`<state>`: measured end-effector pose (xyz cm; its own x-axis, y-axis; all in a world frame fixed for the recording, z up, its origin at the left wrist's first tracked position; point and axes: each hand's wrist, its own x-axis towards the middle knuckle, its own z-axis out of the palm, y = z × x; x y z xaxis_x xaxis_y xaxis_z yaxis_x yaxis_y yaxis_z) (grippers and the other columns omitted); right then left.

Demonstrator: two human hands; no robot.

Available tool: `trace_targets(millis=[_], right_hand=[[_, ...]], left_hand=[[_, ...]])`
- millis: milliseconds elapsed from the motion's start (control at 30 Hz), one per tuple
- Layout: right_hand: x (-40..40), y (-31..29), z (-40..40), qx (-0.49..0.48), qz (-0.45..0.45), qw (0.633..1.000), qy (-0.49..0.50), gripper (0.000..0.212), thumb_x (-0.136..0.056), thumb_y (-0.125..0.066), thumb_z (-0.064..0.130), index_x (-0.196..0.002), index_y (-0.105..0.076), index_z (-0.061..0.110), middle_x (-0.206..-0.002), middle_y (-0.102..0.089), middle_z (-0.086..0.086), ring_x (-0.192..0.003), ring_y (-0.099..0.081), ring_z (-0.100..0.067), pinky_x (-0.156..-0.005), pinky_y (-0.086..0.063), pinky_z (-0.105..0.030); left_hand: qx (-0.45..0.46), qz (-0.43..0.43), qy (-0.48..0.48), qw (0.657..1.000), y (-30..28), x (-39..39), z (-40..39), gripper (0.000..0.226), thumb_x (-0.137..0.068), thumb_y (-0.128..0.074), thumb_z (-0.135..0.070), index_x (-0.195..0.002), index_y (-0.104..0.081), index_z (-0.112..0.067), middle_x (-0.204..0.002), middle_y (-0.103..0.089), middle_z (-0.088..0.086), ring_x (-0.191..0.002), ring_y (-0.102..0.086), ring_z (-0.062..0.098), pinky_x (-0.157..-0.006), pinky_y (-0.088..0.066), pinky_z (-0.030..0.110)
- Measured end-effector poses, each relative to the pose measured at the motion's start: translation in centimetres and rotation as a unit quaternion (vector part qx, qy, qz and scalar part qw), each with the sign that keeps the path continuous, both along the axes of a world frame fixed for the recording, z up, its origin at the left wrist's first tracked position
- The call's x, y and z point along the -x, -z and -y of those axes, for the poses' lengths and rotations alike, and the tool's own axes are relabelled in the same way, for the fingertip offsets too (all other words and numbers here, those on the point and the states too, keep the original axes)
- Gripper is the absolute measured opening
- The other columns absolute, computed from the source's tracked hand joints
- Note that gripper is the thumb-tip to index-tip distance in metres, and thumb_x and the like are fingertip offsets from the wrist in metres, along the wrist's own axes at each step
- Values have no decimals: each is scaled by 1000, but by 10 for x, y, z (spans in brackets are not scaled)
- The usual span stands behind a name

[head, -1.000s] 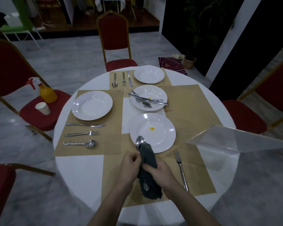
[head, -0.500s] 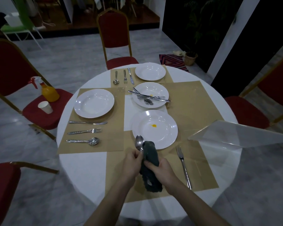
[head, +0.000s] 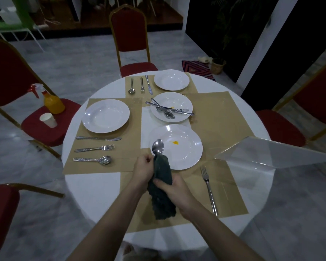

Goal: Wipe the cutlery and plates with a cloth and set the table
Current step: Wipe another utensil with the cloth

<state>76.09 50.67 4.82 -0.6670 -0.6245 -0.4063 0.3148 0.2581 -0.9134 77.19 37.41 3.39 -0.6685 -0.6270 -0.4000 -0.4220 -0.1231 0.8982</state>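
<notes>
Gripping the dark cloth (head: 161,187), right hand (head: 174,191) wraps the spoon (head: 158,146); left hand (head: 143,169) pinches it near the bowl, over the table (head: 90,193).

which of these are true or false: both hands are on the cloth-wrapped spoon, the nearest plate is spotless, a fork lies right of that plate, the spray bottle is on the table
1. Both hands hold the cloth-wrapped spoon. True: the left hand and right hand grip the dark cloth around the spoon.
2. The nearest plate is spotless. False: the nearest plate has a yellow spot.
3. A fork lies right of that plate. True: the fork lies on the placemat.
4. The spray bottle is on the table. False: the spray bottle stands on a red chair.
</notes>
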Motion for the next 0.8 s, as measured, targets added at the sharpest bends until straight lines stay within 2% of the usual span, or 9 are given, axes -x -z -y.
trace_targets(millis=[133,267,400,533,667,733,800], right_hand=[[25,-6,10,-19,-22,997,73,15,-91,-64,13,-89,-65,-2,-74,-71,-18,-63,-68,-26,-60,-56,-31],[33,-3,3,-63,-110,991,32,9,-85,-71,12,-92,-69,7,-82,-74,-8,-77,-71,-22,-70,-58,-34],[7,9,2,-58,-103,993,22,6,-88,-67,10,-92,-67,15,-79,-72,1,-70,-70,-7,-61,-54,-17],[11,12,-3,-37,-60,997,31,10,-92,-65,16,-101,-68,11,-87,-74,-6,-76,-71,-14,-65,-56,-22],[7,14,-10,-52,-68,996,-38,12,-91,-67,22,-102,-67,17,-92,-73,0,-86,-70,-14,-76,-57,-27],[15,14,-17,-67,-56,996,-34,13,-91,-66,20,-103,-67,13,-91,-73,-3,-85,-69,-15,-72,-55,-25],[27,10,-26,-78,-29,996,17,20,-91,-67,18,-107,-65,7,-91,-71,-4,-81,-69,-14,-65,-54,-20]], left_hand=[[-2,-36,-7,999,-9,-3,-15,21,-93,-52,-11,-73,-55,-7,-67,-53,8,-64,-47,15,-56,-37,29],[-26,-21,8,999,-4,-9,-19,21,-95,-53,-12,-78,-60,-1,-66,-58,6,-59,-50,13,-46,-40,20],[-26,10,32,999,2,-17,-13,22,-94,-53,-12,-89,-59,9,-72,-60,13,-60,-51,16,-42,-37,21],[-33,-15,39,999,-2,-22,-10,25,-97,-54,-19,-82,-59,0,-66,-55,9,-52,-46,10,-45,-36,20],[-30,-32,6,999,2,-19,-7,26,-97,-54,-22,-82,-61,-1,-68,-51,12,-61,-43,19,-55,-34,30],[-18,-38,-32,999,7,-20,-5,23,-96,-54,-18,-81,-59,-2,-64,-47,8,-59,-41,15,-57,-35,30],[-13,-51,-94,994,11,-23,3,20,-96,-52,-16,-79,-56,-5,-64,-46,4,-61,-41,15,-59,-36,31]])
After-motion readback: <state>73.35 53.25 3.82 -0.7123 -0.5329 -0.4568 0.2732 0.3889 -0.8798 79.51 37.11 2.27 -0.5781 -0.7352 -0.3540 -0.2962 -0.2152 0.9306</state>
